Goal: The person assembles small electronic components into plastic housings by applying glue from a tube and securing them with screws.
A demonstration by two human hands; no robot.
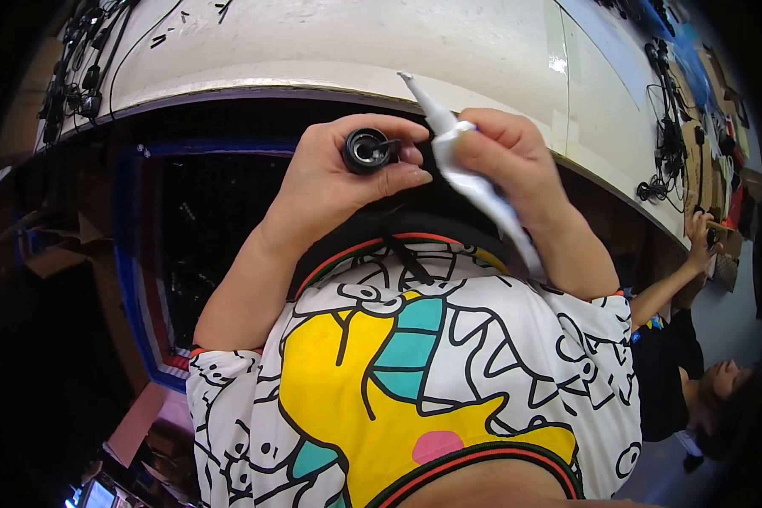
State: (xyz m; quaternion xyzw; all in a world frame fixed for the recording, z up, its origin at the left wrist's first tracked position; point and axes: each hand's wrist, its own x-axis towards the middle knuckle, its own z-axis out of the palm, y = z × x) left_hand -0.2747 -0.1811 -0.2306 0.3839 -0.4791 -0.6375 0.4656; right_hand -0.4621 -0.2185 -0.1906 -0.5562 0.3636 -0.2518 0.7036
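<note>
A black, hollow cylindrical part (356, 157) is gripped by the left hand (320, 169), and a crumpled white tube with a long tapered nozzle (472, 184) is clasped by the right hand (521, 169), before the white surface (330, 51).

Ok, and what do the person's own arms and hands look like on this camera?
The left hand and right hand are ungloved, with no watch or bracelet visible at either wrist. Both forearms are bare. The short sleeves are white with black cartoon-like line drawings, edged in orange-red. Some fingers are hidden, so I can't rule out rings.
</note>
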